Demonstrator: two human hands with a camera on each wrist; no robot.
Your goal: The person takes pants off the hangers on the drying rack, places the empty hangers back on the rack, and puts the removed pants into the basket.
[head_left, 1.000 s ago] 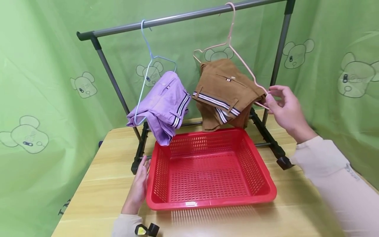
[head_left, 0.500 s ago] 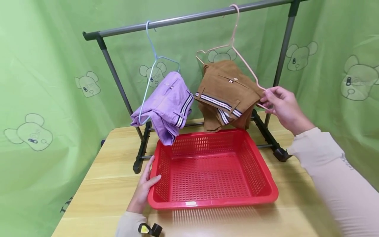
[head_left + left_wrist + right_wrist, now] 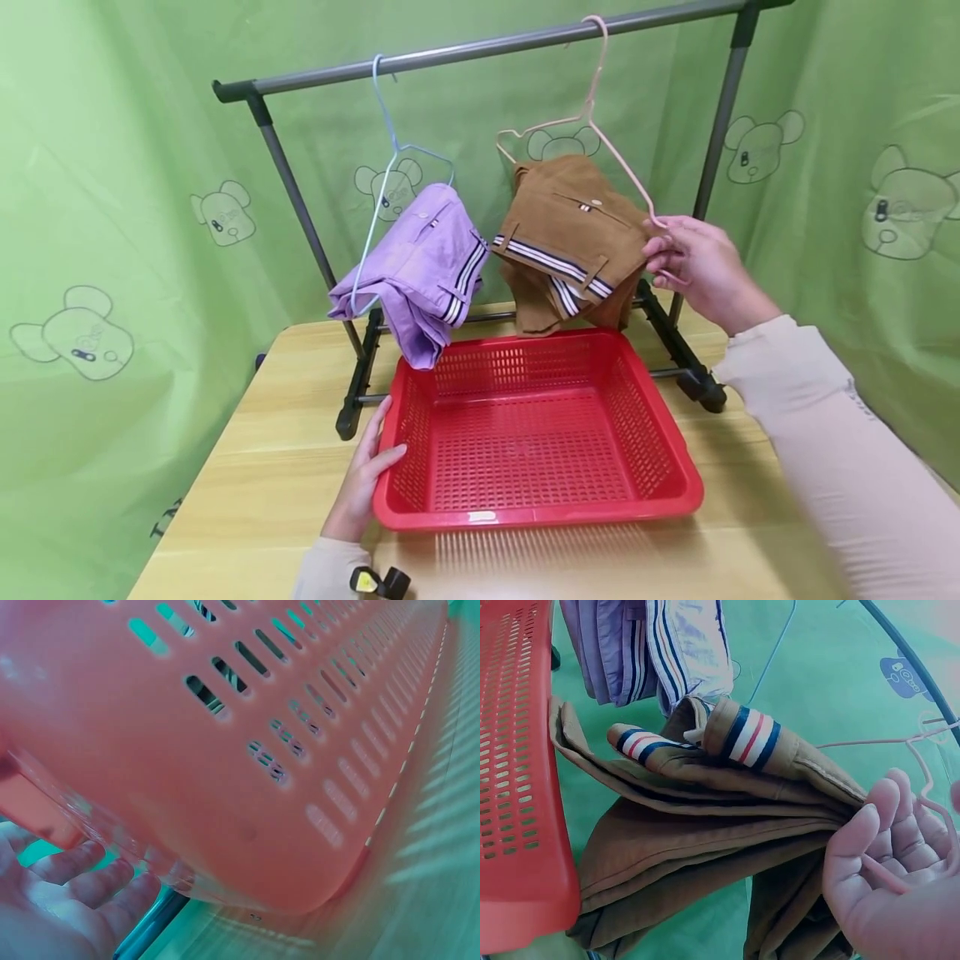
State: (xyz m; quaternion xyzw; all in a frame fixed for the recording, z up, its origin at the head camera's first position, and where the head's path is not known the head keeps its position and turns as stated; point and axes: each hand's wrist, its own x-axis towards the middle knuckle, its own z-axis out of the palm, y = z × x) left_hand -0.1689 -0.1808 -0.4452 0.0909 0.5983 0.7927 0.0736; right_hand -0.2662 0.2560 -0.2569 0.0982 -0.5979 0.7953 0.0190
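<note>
My right hand (image 3: pixel 705 265) curls round the lower right corner of a pink wire hanger (image 3: pixel 621 164), its fingertips at the edge of the folded brown trousers (image 3: pixel 573 218) hung over it. In the right wrist view, the hanger's wire runs through that hand beside the bunched brown folds (image 3: pixel 705 844). My left hand (image 3: pixel 360 483) grips the left rim of a red plastic basket (image 3: pixel 540 515), thumb over the rim, fingers along the outside. Purple trousers (image 3: pixel 420 250) drape over a blue hanger (image 3: pixel 372 212), their lower end hanging above the basket's back left corner.
Both hangers hook on the grey bar (image 3: pixel 487 52) of a garment rack, whose black feet (image 3: pixel 356 392) stand on the wooden table (image 3: pixel 247 450) behind and beside the basket. A green curtain (image 3: pixel 112 208) with bear drawings surrounds the table.
My left hand has come in to the basket's left rim and put its thumb over it. The right hand has slid slightly left along the pink hanger's corner, toward the brown trousers.
</note>
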